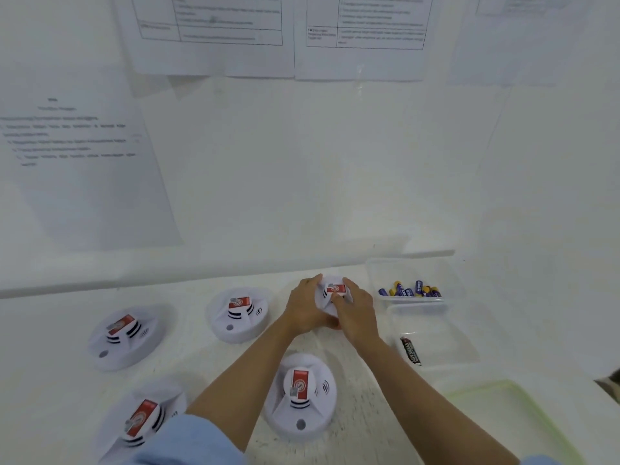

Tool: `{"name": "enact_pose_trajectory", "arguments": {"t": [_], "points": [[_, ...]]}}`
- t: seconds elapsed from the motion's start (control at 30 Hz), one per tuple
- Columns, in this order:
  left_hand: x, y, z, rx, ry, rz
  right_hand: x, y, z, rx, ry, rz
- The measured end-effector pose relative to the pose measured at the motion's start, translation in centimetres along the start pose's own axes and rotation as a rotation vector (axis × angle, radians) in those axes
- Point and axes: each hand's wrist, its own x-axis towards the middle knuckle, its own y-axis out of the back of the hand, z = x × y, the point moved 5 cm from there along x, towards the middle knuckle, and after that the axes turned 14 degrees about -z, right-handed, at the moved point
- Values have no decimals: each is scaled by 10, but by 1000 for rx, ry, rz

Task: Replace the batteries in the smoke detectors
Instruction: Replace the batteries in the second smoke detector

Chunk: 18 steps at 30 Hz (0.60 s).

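White table (pixel 188 359), smoke detectors (pixel 238 315), two clear tubs (pixel 436 318), green tray (pixel 503 388)

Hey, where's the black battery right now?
The black battery lies on the right of the head view, inside the nearer clear tub, just in front of the far tub holding purple batteries.

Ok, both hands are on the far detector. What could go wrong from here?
1. The left hand and right hand grip the far detector right beside the tub of purple batteries; a twist could knock that tub.
2. The other detectors look identical, with nothing marking which are done, so one might be skipped.
3. The lone black battery lies in a neighbouring tub; old and new could get mixed.
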Motion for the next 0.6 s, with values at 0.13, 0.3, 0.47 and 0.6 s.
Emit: {"name": "enact_pose_trajectory", "arguments": {"t": [0.13,0.3,0.47,0.6], "points": [[19,-3,-31,-25,8,-41,-2,-1,-2,6,4,-18],[-43,24,31,-179,-69,46,-10,-2,-25,24,65,-47],[-56,37,69,-150,-128,108,-22,23,-61,16,170,-40],[-61,25,94,-92,-158,131,-34,49,-69,20,233,-85]]}}
